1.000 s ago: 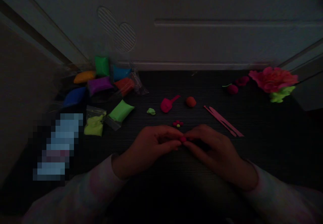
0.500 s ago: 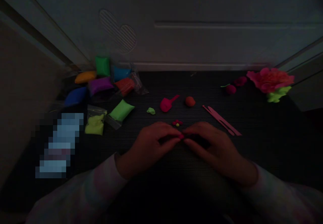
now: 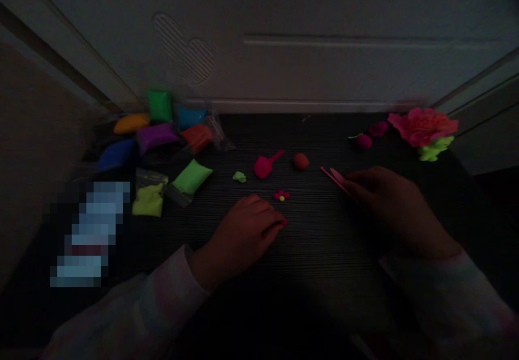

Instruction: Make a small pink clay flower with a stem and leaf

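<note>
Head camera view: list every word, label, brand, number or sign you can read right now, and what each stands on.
No readable text anywhere in the view.
Pixelated rectangle at the left: masked into blocks, unreadable.
Colored packets: no lettering can be made out in the dim light.
Pink tools: no marking visible; partly hidden by the right hand.

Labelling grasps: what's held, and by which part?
Left hand pinches a small pink piece by its left side. Right hand at pink tools, hold unclear.
</note>
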A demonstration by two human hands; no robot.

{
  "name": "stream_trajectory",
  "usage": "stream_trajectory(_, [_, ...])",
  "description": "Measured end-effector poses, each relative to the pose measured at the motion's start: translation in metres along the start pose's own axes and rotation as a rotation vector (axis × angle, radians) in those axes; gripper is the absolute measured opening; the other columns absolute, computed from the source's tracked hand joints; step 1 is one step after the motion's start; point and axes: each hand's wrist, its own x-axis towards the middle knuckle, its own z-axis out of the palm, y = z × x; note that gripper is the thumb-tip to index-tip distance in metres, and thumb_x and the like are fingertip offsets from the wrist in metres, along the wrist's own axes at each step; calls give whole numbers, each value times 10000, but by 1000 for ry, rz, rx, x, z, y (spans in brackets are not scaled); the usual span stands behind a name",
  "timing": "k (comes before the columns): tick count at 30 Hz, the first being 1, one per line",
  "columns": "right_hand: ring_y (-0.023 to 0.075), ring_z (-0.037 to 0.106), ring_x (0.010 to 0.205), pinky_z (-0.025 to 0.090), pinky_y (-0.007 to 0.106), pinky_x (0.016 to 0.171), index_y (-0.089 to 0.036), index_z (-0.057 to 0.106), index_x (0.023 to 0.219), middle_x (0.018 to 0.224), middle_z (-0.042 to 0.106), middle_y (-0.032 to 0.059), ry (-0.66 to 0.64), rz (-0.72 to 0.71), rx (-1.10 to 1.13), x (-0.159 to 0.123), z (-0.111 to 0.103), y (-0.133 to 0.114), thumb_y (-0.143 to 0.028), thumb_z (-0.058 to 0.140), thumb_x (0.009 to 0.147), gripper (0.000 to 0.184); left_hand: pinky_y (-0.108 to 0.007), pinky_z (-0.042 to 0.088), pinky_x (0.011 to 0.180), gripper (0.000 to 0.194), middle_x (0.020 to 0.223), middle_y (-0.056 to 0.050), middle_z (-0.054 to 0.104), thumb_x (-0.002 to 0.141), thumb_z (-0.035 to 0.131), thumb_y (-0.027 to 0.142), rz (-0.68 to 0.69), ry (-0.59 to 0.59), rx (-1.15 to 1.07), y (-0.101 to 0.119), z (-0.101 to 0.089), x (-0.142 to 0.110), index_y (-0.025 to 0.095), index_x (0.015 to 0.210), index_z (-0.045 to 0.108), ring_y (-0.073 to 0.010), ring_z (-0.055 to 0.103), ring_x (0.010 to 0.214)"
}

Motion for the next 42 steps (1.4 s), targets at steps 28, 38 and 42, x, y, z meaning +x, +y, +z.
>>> stream_trajectory(28, [136, 570, 583, 396, 231, 477, -189, 520, 821, 714, 614, 47, 130, 225, 183, -8, -12, -19, -422, 479, 766, 243, -318, 378, 727, 193, 774, -3, 633, 815, 458, 298, -69, 48, 35, 3, 2, -1, 192, 791, 618, -143, 516, 772])
stream_trajectory(38, [113, 620, 645, 476, 219, 549, -224, 440, 1007, 813, 645, -7, -221, -218, 368, -67, 22, -72, -174, 399, 817, 200, -326, 368, 735, 226, 794, -17, 615, 838, 408, 293, -68, 58, 106, 7, 6, -4, 182, 823, 604, -152, 492, 784])
stream_trajectory(42, [124, 618, 670, 481, 244, 587, -214, 452, 996, 830, 645, 5, -158, -268, 298, -73, 28, -76, -161, 403, 815, 194, -324, 368, 741, 227, 795, -15, 612, 842, 401, 291, -60, 60, 109, 8, 5, -5, 181, 825, 599, -150, 491, 787])
